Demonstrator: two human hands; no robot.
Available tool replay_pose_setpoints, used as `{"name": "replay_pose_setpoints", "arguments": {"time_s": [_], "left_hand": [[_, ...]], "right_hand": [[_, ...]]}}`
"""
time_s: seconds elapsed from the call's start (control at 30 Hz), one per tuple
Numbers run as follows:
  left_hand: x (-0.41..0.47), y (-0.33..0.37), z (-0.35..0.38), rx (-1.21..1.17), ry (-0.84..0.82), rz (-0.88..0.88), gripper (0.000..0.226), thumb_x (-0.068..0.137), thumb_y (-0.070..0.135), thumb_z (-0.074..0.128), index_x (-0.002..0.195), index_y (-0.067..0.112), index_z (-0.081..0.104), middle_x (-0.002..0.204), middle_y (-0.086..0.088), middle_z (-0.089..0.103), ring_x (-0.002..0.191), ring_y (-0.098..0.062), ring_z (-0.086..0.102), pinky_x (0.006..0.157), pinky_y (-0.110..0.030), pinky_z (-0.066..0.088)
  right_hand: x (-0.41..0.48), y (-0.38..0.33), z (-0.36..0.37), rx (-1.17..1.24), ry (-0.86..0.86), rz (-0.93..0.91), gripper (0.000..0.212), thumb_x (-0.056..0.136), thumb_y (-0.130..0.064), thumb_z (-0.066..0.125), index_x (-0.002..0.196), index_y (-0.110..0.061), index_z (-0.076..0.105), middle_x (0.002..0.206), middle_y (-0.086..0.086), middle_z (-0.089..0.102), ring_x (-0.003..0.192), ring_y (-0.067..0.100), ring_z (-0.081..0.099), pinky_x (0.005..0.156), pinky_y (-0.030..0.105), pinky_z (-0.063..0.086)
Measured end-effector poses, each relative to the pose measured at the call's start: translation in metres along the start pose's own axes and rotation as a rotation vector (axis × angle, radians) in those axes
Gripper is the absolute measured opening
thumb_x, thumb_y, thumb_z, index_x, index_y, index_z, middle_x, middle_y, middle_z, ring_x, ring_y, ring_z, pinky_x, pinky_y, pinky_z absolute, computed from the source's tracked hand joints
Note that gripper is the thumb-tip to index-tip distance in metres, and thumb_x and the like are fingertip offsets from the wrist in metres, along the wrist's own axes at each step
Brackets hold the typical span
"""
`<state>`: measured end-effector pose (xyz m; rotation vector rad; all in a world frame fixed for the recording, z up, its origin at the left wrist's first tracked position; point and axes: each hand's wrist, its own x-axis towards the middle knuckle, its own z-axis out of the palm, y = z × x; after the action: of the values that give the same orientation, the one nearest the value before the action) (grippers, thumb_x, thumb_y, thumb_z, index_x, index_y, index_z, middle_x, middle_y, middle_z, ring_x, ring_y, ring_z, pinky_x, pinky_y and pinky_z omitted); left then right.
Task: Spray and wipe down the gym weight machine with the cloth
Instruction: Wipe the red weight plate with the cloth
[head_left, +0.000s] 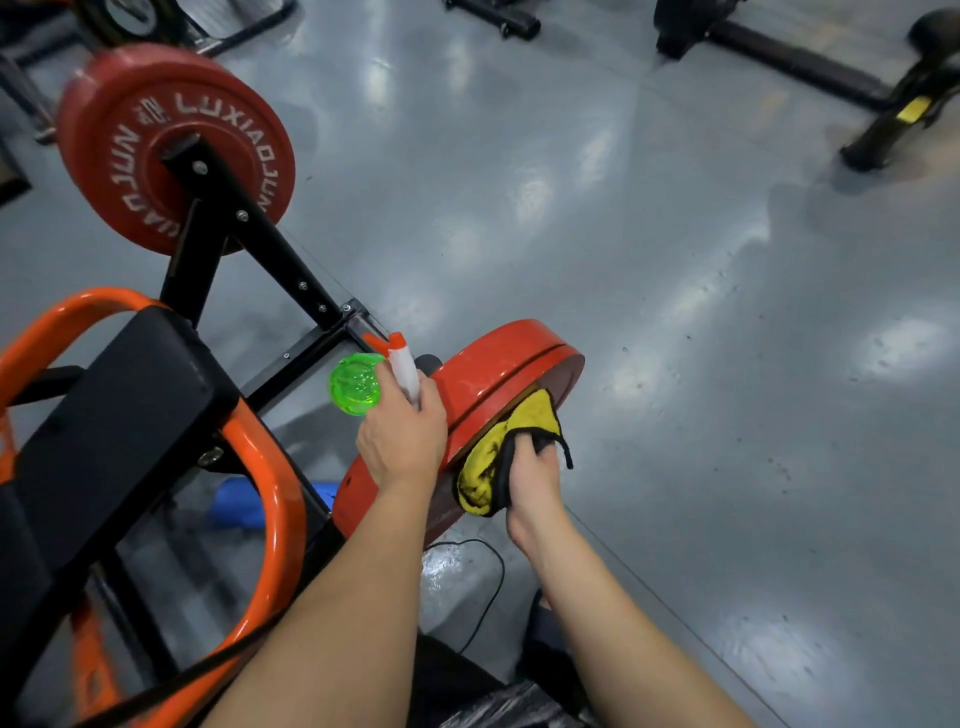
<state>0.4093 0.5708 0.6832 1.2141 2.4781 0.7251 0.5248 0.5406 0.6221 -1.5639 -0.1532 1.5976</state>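
Observation:
My left hand (402, 436) grips a spray bottle (358, 383) with a green body and a white and orange head, held just left of a red weight plate (498, 374) on the machine. Against the outer face of that plate my right hand (532, 475) grips and presses a yellow cloth (483, 467) with dark trim. A second red plate (176, 150) with white lettering hangs on the black frame (280, 254) at the upper left.
An orange tubular handle (275, 499) and a black pad (104, 410) fill the lower left. The grey floor (675, 312) is glossy and wet in spots. Black frames of other machines (800, 62) stand at the top right. A thin black cable (493, 582) lies below the plate.

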Motion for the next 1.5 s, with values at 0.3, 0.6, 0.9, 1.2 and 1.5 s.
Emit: {"name": "replay_pose_setpoints", "arguments": {"time_s": [0.3, 0.6, 0.9, 1.2, 1.5], "left_hand": [[-0.006, -0.02, -0.006, -0.089, 0.001, -0.026, 0.039, 0.103, 0.033, 0.046, 0.137, 0.014, 0.048, 0.078, -0.013, 0.062, 0.086, -0.045, 0.064, 0.079, -0.046, 0.044], [-0.019, -0.089, -0.013, -0.331, 0.093, -0.183, 0.058, 0.09, 0.046, 0.04, 0.133, 0.011, 0.056, 0.111, -0.024, 0.069, 0.106, -0.045, 0.062, 0.087, -0.042, 0.043], [-0.018, -0.093, -0.02, -0.225, 0.079, -0.339, 0.067, 0.103, 0.046, 0.051, 0.148, -0.002, 0.035, 0.127, -0.031, 0.061, 0.117, -0.049, 0.057, 0.1, -0.051, 0.042], [-0.012, 0.0, -0.01, -0.048, 0.078, -0.002, 0.052, 0.102, 0.043, 0.049, 0.142, 0.011, 0.045, 0.098, -0.032, 0.069, 0.094, -0.051, 0.064, 0.081, -0.05, 0.048], [-0.004, 0.024, 0.001, 0.041, -0.023, 0.032, 0.038, 0.099, 0.043, 0.046, 0.131, 0.024, 0.048, 0.082, -0.02, 0.07, 0.081, -0.046, 0.065, 0.072, -0.046, 0.046]], "right_hand": [[0.028, -0.054, -0.016, 0.196, 0.059, -0.179, 0.064, 0.087, -0.056, 0.067, 0.136, -0.017, 0.052, 0.131, 0.014, 0.067, 0.114, 0.032, 0.068, 0.094, 0.052, 0.057], [0.02, -0.015, -0.012, 0.058, -0.043, -0.12, 0.048, 0.098, -0.043, 0.058, 0.138, -0.018, 0.051, 0.124, 0.013, 0.068, 0.106, 0.031, 0.069, 0.071, 0.04, 0.062], [0.03, 0.044, -0.005, -0.036, -0.03, 0.131, 0.073, 0.088, -0.058, 0.066, 0.144, -0.017, 0.045, 0.133, 0.012, 0.062, 0.117, 0.03, 0.064, 0.099, 0.052, 0.054], [0.018, -0.05, 0.009, 0.174, 0.053, -0.187, 0.023, 0.099, -0.017, 0.062, 0.121, -0.018, 0.066, 0.119, 0.009, 0.074, 0.103, 0.022, 0.072, 0.094, 0.045, 0.059], [-0.006, 0.019, 0.006, -0.227, 0.043, 0.014, 0.038, 0.104, -0.029, 0.051, 0.14, -0.015, 0.05, 0.132, 0.002, 0.064, 0.117, 0.025, 0.062, 0.095, 0.033, 0.05]]}}
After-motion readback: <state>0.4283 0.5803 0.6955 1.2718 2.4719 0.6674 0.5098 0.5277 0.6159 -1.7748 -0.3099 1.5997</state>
